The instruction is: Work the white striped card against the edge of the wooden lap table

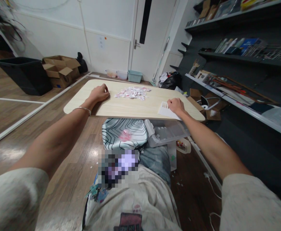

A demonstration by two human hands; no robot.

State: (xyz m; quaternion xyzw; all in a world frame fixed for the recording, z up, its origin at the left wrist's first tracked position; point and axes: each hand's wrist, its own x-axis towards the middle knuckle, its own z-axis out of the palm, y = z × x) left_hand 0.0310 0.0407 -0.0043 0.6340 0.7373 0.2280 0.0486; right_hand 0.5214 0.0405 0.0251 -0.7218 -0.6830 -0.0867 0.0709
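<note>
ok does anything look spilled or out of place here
Yes, slightly: small white bits lie on the wooden floor beside the jeans, whereas the heap of white and pink pieces sits on the table. They look like dropped strays, but are too small to identify.

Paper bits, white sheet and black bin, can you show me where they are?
Paper bits (133, 92), head view: middle of the pile.
White sheet (166, 111), head view: lower plain part.
Black bin (28, 78), head view: outer side wall.
</note>
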